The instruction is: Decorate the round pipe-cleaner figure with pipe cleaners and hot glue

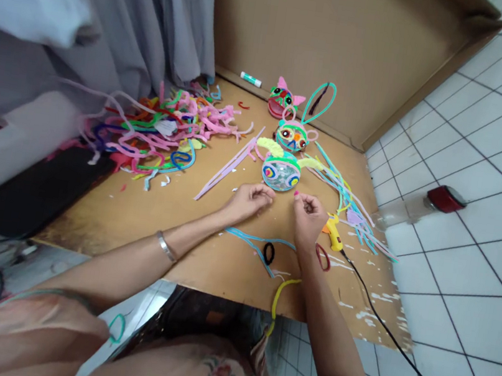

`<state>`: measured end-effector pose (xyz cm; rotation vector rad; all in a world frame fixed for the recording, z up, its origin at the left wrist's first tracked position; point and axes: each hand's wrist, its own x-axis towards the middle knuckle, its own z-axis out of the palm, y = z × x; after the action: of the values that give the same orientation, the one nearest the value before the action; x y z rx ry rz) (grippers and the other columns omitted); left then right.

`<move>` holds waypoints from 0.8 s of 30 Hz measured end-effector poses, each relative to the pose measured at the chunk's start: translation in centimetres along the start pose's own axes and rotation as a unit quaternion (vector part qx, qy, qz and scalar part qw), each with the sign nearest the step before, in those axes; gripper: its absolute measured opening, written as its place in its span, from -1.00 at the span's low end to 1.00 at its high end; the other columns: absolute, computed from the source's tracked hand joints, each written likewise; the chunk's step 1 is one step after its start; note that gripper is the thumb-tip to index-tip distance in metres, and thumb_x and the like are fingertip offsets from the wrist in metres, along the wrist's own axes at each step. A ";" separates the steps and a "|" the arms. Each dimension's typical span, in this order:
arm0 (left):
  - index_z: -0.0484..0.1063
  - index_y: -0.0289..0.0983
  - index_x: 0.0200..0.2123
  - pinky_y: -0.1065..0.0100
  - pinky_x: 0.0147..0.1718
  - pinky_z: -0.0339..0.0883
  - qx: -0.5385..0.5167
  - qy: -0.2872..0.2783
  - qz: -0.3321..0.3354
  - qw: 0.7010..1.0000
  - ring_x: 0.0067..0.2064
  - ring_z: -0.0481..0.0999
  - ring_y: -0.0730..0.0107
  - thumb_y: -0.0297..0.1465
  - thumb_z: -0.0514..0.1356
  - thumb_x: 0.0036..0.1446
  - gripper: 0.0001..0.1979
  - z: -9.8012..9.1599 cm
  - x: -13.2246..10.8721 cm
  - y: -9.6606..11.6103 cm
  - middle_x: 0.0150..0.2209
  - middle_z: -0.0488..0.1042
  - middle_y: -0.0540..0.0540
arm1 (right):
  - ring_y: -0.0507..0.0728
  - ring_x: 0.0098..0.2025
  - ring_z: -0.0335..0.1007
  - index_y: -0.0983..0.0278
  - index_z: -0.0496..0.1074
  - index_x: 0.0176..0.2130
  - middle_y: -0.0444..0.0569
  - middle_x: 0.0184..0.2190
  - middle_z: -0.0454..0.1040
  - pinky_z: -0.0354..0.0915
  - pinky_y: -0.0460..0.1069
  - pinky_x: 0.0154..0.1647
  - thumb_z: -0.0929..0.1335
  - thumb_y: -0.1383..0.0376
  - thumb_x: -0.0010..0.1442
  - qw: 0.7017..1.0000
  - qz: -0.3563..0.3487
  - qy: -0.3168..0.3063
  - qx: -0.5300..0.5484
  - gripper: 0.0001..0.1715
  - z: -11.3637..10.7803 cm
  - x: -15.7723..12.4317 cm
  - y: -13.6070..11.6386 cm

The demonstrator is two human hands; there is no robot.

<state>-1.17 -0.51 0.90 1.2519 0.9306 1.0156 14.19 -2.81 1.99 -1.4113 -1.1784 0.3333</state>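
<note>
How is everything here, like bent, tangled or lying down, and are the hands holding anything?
Left hand: fingers curled, can't tell if holding anything
Right hand: pinching a small pink piece
Front ball: two eyes on
Glue gun: lying down
Green-and-white tube: lying down
Pile of fuzzy sticks: tangled
Black loop: bent into a ring
Yellow fuzzy stick: bent, hanging over the table edge

Forearms [136, 262] extended forward; left fingers [264, 190] curled, right fingers [300, 203] pinched.
</note>
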 end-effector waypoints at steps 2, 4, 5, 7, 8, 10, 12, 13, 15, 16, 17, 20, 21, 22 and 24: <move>0.49 -0.30 -0.21 0.39 -0.26 0.34 0.090 0.062 0.100 0.989 -0.32 0.46 0.42 -0.39 0.20 0.06 -0.80 -0.3 -0.1 1.0 -0.31 0.53 -0.08 | -0.02 -0.50 0.20 0.27 0.40 -0.47 -0.16 -0.51 0.34 0.23 -0.09 -0.45 0.34 0.11 0.06 0.999 -0.014 0.033 -0.020 -0.73 0.3 0.7 0.1; 0.46 -0.28 -0.11 0.30 -0.05 0.31 0.176 0.102 0.209 0.957 -0.11 0.46 0.30 -0.39 0.16 0.10 -0.73 -0.7 0.2 2.6 -0.13 0.52 -0.15 | -0.01 -0.49 0.22 0.26 0.39 -0.48 -0.15 -0.51 0.34 0.24 -0.08 -0.43 0.34 0.14 0.07 0.998 -0.026 0.047 -0.036 -0.76 0.6 1.3 0.5; 0.44 -0.28 -0.06 0.25 0.03 0.26 0.213 0.111 0.254 0.937 -0.01 0.43 0.25 -0.39 0.14 0.12 -0.69 -0.8 0.5 3.3 -0.05 0.50 -0.17 | 0.00 -0.48 0.23 0.26 0.38 -0.49 -0.15 -0.50 0.34 0.25 -0.08 -0.41 0.33 0.16 0.08 0.997 -0.032 0.050 -0.046 -0.77 0.8 1.5 0.8; 0.40 -0.28 0.03 0.16 0.15 0.16 0.290 0.105 0.310 0.899 0.13 0.34 0.17 -0.39 0.12 0.12 -0.62 -1.0 1.4 4.5 0.08 0.43 -0.20 | 0.01 -0.48 0.25 0.25 0.36 -0.50 -0.15 -0.49 0.34 0.26 -0.06 -0.39 0.33 0.19 0.08 0.995 -0.043 0.055 -0.071 -0.80 1.3 1.8 1.3; 0.38 -0.27 0.06 0.12 0.19 0.09 0.328 0.098 0.322 0.883 0.18 0.29 0.14 -0.39 0.12 0.11 -0.59 -1.0 2.0 4.8 0.13 0.39 -0.20 | 0.01 -0.47 0.26 0.24 0.36 -0.50 -0.14 -0.49 0.33 0.26 -0.06 -0.38 0.32 0.21 0.09 0.994 -0.046 0.058 -0.085 -0.81 1.5 1.9 1.6; 0.36 -0.26 0.10 0.04 0.25 -0.04 0.394 0.085 0.328 0.854 0.25 0.19 0.09 -0.40 0.11 0.11 -0.55 -0.9 3.1 4.7 0.19 0.35 -0.19 | 0.02 -0.46 0.26 0.24 0.35 -0.50 -0.14 -0.49 0.34 0.26 -0.04 -0.35 0.32 0.24 0.09 0.990 -0.053 0.062 -0.111 -0.83 1.8 2.0 1.9; 0.34 -0.26 0.14 -0.02 0.27 -0.13 0.444 0.076 0.322 0.833 0.30 0.11 0.04 -0.43 0.09 0.10 -0.51 -0.6 3.8 4.0 0.22 0.34 -0.19 | 0.03 -0.45 0.27 0.23 0.35 -0.50 -0.14 -0.48 0.35 0.27 -0.03 -0.32 0.32 0.26 0.10 0.987 -0.065 0.058 -0.133 -0.84 2.1 2.1 2.1; 0.33 -0.26 0.15 -0.03 0.27 -0.15 0.463 0.071 0.320 0.824 0.32 0.08 0.02 -0.45 0.08 0.10 -0.50 -0.5 4.0 3.7 0.23 0.33 -0.19 | 0.04 -0.44 0.27 0.23 0.35 -0.50 -0.13 -0.48 0.35 0.26 -0.03 -0.30 0.32 0.27 0.10 0.986 -0.071 0.056 -0.142 -0.84 2.2 2.2 2.2; 0.31 -0.27 0.18 -0.06 0.26 -0.17 0.490 0.056 0.319 0.809 0.35 0.02 -0.01 -0.47 0.05 0.09 -0.46 -0.2 4.2 3.0 0.26 0.30 -0.19 | 0.05 -0.43 0.28 0.23 0.35 -0.50 -0.12 -0.48 0.36 0.26 -0.02 -0.29 0.32 0.28 0.11 0.983 -0.081 0.051 -0.155 -0.84 2.3 2.3 2.4; 0.30 -0.27 0.19 -0.07 0.26 -0.18 0.499 0.048 0.319 0.804 0.36 0.00 -0.02 -0.48 0.05 0.08 -0.45 -0.1 4.3 2.9 0.27 0.28 -0.20 | 0.05 -0.42 0.28 0.23 0.36 -0.49 -0.12 -0.47 0.36 0.26 -0.02 -0.29 0.32 0.28 0.11 0.982 -0.083 0.051 -0.161 -0.84 2.3 2.3 2.5; 0.28 -0.27 0.20 -0.08 0.26 -0.18 0.507 0.040 0.318 0.800 0.37 -0.01 -0.04 -0.49 0.04 0.08 -0.43 -0.1 4.3 2.8 0.29 0.27 -0.19 | 0.05 -0.42 0.28 0.23 0.36 -0.49 -0.11 -0.47 0.36 0.26 -0.02 -0.28 0.32 0.28 0.11 0.981 -0.083 0.051 -0.166 -0.85 2.4 2.4 2.6; 0.25 -0.28 0.23 -0.09 0.26 -0.20 0.521 0.026 0.315 0.793 0.38 -0.03 -0.05 -0.51 0.03 0.07 -0.40 0.1 4.3 2.8 0.30 0.25 -0.19 | 0.06 -0.42 0.27 0.24 0.37 -0.49 -0.10 -0.46 0.36 0.26 -0.01 -0.27 0.31 0.29 0.12 0.980 -0.081 0.050 -0.176 -0.85 2.4 2.4 2.9; 0.25 -0.28 0.23 -0.09 0.26 -0.20 0.524 0.023 0.316 0.791 0.38 -0.03 -0.05 -0.51 0.03 0.08 -0.40 0.1 4.3 2.9 0.30 0.25 -0.19 | 0.06 -0.42 0.27 0.24 0.38 -0.49 -0.10 -0.46 0.36 0.26 -0.01 -0.27 0.31 0.29 0.12 0.980 -0.081 0.051 -0.177 -0.84 2.4 2.4 3.0; 0.24 -0.28 0.24 -0.10 0.25 -0.19 0.526 0.020 0.318 0.788 0.38 -0.02 -0.05 -0.51 0.02 0.08 -0.40 0.1 4.3 2.9 0.30 0.25 -0.19 | 0.06 -0.42 0.27 0.24 0.38 -0.48 -0.10 -0.46 0.36 0.26 -0.01 -0.27 0.31 0.29 0.12 0.980 -0.082 0.051 -0.176 -0.84 2.4 2.4 3.1; 0.23 -0.27 0.25 -0.10 0.25 -0.18 0.529 0.016 0.322 0.785 0.37 -0.01 -0.05 -0.51 0.02 0.09 -0.40 0.1 4.4 2.9 0.30 0.26 -0.19 | 0.05 -0.43 0.28 0.25 0.38 -0.47 -0.10 -0.46 0.37 0.26 -0.02 -0.28 0.31 0.29 0.13 0.980 -0.087 0.050 -0.172 -0.85 2.4 2.5 3.2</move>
<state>-0.02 3.76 3.73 2.6455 1.1746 1.0205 14.86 1.25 -0.37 -1.5870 -1.3075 -0.0698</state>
